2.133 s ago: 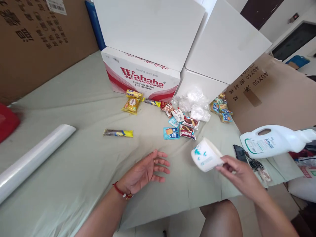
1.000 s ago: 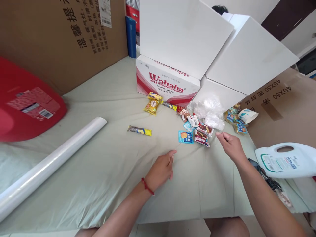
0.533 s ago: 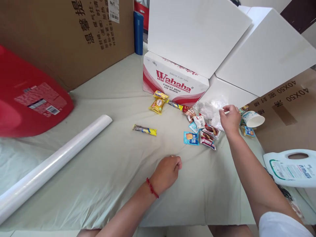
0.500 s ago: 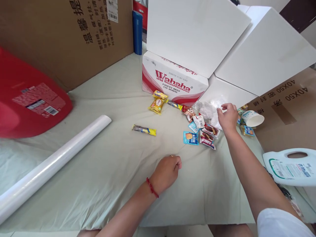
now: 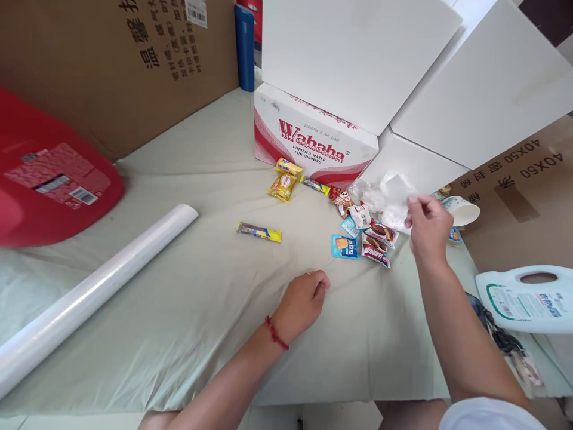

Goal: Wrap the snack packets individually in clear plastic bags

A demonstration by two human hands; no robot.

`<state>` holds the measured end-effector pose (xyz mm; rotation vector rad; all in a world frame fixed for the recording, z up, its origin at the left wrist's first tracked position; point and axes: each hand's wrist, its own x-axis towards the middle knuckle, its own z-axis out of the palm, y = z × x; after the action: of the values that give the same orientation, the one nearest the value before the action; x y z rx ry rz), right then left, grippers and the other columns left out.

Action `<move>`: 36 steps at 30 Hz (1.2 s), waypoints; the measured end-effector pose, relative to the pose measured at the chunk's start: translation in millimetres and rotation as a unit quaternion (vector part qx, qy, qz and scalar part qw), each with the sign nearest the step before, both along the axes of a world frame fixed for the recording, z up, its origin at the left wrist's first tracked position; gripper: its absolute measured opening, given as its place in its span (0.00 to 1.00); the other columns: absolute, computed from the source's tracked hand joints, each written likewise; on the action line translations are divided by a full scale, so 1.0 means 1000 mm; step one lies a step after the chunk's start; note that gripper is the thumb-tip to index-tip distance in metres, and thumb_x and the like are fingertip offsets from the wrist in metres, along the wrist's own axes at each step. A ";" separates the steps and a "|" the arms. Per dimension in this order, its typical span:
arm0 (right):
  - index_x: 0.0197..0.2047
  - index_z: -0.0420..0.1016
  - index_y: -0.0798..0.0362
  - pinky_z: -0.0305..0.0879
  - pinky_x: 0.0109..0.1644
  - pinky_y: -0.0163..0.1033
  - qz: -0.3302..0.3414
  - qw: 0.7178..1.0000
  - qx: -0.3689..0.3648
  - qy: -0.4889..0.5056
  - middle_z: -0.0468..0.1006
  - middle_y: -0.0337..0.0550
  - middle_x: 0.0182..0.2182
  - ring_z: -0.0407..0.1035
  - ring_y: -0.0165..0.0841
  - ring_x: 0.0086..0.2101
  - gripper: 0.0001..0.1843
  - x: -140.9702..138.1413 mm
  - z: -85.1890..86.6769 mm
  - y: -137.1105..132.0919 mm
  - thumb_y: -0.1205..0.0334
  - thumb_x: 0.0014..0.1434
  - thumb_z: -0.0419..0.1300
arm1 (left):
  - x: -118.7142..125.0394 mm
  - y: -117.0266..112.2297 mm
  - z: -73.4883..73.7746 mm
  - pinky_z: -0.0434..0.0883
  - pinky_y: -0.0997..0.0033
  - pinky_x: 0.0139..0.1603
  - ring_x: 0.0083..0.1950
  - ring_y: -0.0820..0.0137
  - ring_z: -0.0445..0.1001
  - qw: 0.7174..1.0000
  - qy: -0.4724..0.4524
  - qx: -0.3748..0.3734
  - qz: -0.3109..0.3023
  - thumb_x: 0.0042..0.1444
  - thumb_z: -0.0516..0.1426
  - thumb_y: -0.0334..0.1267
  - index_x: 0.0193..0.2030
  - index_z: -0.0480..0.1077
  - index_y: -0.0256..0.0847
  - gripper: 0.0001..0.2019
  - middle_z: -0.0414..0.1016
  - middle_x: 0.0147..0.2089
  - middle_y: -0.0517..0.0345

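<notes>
My right hand (image 5: pixel 428 228) is closed in a pinch on a clear plastic bag (image 5: pixel 388 194) and lifts its edge from a crumpled heap of such bags. Several small snack packets (image 5: pixel 363 232) lie just left of that hand. A white paper cup (image 5: pixel 462 211) with a blue print lies on its side behind my knuckles. My left hand (image 5: pixel 303 298), with a red cord at the wrist, rests on the pale green sheet (image 5: pixel 188 298) as a loose fist holding nothing I can see. A yellow-ended snack bar (image 5: pixel 258 232) lies apart, left of the packets.
A Wahaha water carton (image 5: pixel 313 138) and white foam boxes (image 5: pixel 447 77) stand at the back. A roll of clear film (image 5: pixel 89 292) lies at the left beside a red object (image 5: pixel 49 179). A white detergent jug (image 5: pixel 528 298) lies at the right. Cardboard boxes (image 5: pixel 111 60) line the back left.
My right hand let go of the paper cup, which now lies by the bags, then reached into the plastic bags and pinched one. My left hand curled from open into a fist.
</notes>
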<state>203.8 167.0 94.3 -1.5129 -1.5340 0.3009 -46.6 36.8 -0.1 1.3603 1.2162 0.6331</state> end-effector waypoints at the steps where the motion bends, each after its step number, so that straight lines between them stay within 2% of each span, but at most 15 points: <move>1: 0.37 0.67 0.46 0.59 0.25 0.38 0.022 0.996 -0.041 0.071 0.64 0.36 0.25 0.58 0.30 0.22 0.17 -0.007 -0.006 -0.024 0.41 0.64 0.58 | 0.001 0.001 0.000 0.61 0.68 0.33 0.32 0.67 0.67 0.999 -0.026 -0.015 0.016 0.62 0.50 0.37 0.36 0.70 0.42 0.08 0.73 0.32 0.57; 4: 0.32 0.66 0.47 0.47 0.15 0.32 0.070 0.962 -0.158 0.210 0.56 0.28 0.17 0.48 0.25 0.15 0.23 -0.030 -0.034 -0.089 0.37 0.56 0.65 | 0.005 0.002 0.001 0.66 0.69 0.35 0.37 0.67 0.71 0.980 -0.149 -0.090 0.092 0.64 0.53 0.54 0.40 0.71 0.41 0.17 0.76 0.38 0.54; 6: 0.34 0.69 0.49 0.42 0.13 0.27 0.072 0.890 -0.260 0.368 0.55 0.25 0.16 0.43 0.21 0.14 0.24 -0.044 -0.054 -0.118 0.41 0.48 0.73 | 0.009 0.002 0.003 0.71 0.68 0.40 0.45 0.64 0.74 0.945 -0.249 -0.157 0.139 0.61 0.53 0.63 0.47 0.72 0.39 0.26 0.77 0.46 0.48; 8: 0.35 0.70 0.50 0.43 0.13 0.25 0.057 0.835 -0.303 0.456 0.59 0.25 0.17 0.46 0.19 0.14 0.24 -0.052 -0.069 -0.132 0.46 0.45 0.77 | 0.013 0.000 0.007 0.74 0.64 0.43 0.51 0.60 0.74 0.908 -0.332 -0.215 0.140 0.59 0.53 0.68 0.53 0.72 0.38 0.33 0.76 0.52 0.44; 10: 0.34 0.71 0.51 0.47 0.14 0.23 0.035 0.824 -0.288 0.487 0.61 0.26 0.19 0.51 0.18 0.15 0.24 -0.057 -0.079 -0.136 0.49 0.45 0.78 | 0.017 -0.002 0.010 0.75 0.63 0.44 0.53 0.59 0.74 0.886 -0.386 -0.234 0.110 0.57 0.54 0.68 0.53 0.72 0.39 0.34 0.76 0.54 0.44; 13: 0.35 0.70 0.51 0.49 0.15 0.23 0.011 0.823 -0.252 0.509 0.62 0.26 0.20 0.53 0.19 0.16 0.24 -0.056 -0.084 -0.136 0.50 0.44 0.78 | 0.023 -0.005 0.011 0.74 0.66 0.44 0.49 0.63 0.74 0.886 -0.402 -0.214 0.082 0.49 0.68 0.56 0.50 0.74 0.40 0.27 0.77 0.52 0.48; 16: 0.36 0.71 0.51 0.52 0.17 0.25 0.031 0.830 -0.272 0.486 0.65 0.28 0.21 0.56 0.21 0.18 0.22 -0.051 -0.086 -0.141 0.49 0.49 0.75 | 0.026 -0.004 0.008 0.69 0.71 0.37 0.35 0.72 0.71 0.911 -0.357 -0.183 0.089 0.45 0.70 0.47 0.38 0.75 0.36 0.19 0.76 0.34 0.56; 18: 0.41 0.73 0.50 0.62 0.22 0.29 0.059 0.861 -0.266 0.430 0.71 0.33 0.26 0.62 0.24 0.22 0.18 -0.046 -0.086 -0.147 0.50 0.54 0.71 | 0.024 -0.002 0.005 0.64 0.74 0.32 0.27 0.76 0.66 0.922 -0.332 -0.167 0.112 0.47 0.68 0.47 0.30 0.73 0.36 0.16 0.71 0.26 0.61; 20: 0.51 0.73 0.48 0.69 0.31 0.34 0.079 0.914 -0.220 0.330 0.77 0.40 0.39 0.68 0.27 0.28 0.18 -0.039 -0.085 -0.154 0.53 0.60 0.66 | 0.020 0.001 0.004 0.61 0.75 0.29 0.25 0.78 0.63 0.920 -0.324 -0.165 0.144 0.47 0.68 0.45 0.27 0.71 0.36 0.15 0.69 0.24 0.63; 22: 0.57 0.72 0.45 0.72 0.38 0.38 0.103 0.960 -0.154 0.211 0.74 0.45 0.52 0.70 0.29 0.33 0.20 -0.033 -0.083 -0.159 0.56 0.63 0.64 | 0.016 0.003 0.004 0.59 0.75 0.27 0.24 0.79 0.62 0.916 -0.322 -0.168 0.169 0.45 0.68 0.44 0.26 0.70 0.36 0.14 0.69 0.25 0.63; 25: 0.58 0.74 0.43 0.72 0.41 0.40 0.180 0.973 -0.111 0.093 0.69 0.48 0.60 0.70 0.29 0.35 0.20 -0.031 -0.083 -0.163 0.58 0.63 0.65 | 0.011 0.003 0.005 0.56 0.76 0.25 0.22 0.81 0.60 0.918 -0.317 -0.168 0.168 0.44 0.68 0.43 0.25 0.69 0.37 0.14 0.67 0.24 0.64; 27: 0.52 0.78 0.44 0.71 0.40 0.39 0.205 0.971 -0.113 0.053 0.72 0.47 0.56 0.70 0.29 0.34 0.14 -0.034 -0.086 -0.163 0.58 0.63 0.65 | 0.010 0.002 0.006 0.55 0.77 0.25 0.22 0.81 0.58 0.921 -0.315 -0.175 0.149 0.43 0.69 0.43 0.24 0.68 0.37 0.16 0.66 0.22 0.65; 30: 0.41 0.80 0.48 0.68 0.38 0.38 0.177 0.976 -0.127 0.028 0.78 0.42 0.40 0.69 0.31 0.33 0.07 -0.040 -0.092 -0.160 0.56 0.65 0.63 | 0.011 0.001 0.007 0.54 0.77 0.25 0.21 0.82 0.57 0.923 -0.312 -0.182 0.129 0.42 0.70 0.45 0.25 0.67 0.38 0.18 0.64 0.22 0.66; 33: 0.39 0.79 0.50 0.63 0.34 0.36 0.136 0.969 -0.174 0.115 0.76 0.38 0.30 0.66 0.29 0.30 0.11 -0.043 -0.095 -0.155 0.51 0.65 0.63 | 0.015 0.000 0.008 0.59 0.77 0.27 0.25 0.80 0.61 0.920 -0.323 -0.158 0.157 0.46 0.69 0.51 0.29 0.67 0.39 0.20 0.67 0.27 0.64; 36: 0.39 0.77 0.51 0.58 0.29 0.33 0.104 0.948 -0.200 0.224 0.72 0.35 0.27 0.61 0.27 0.25 0.14 -0.046 -0.095 -0.152 0.48 0.62 0.65 | 0.020 -0.003 0.005 0.68 0.74 0.37 0.39 0.73 0.71 0.922 -0.325 -0.130 0.164 0.47 0.69 0.54 0.41 0.70 0.41 0.24 0.74 0.42 0.58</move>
<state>157.9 14.8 -0.4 -1.4495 -1.3075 1.0598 -26.3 34.2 5.3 0.6353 0.9345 1.0219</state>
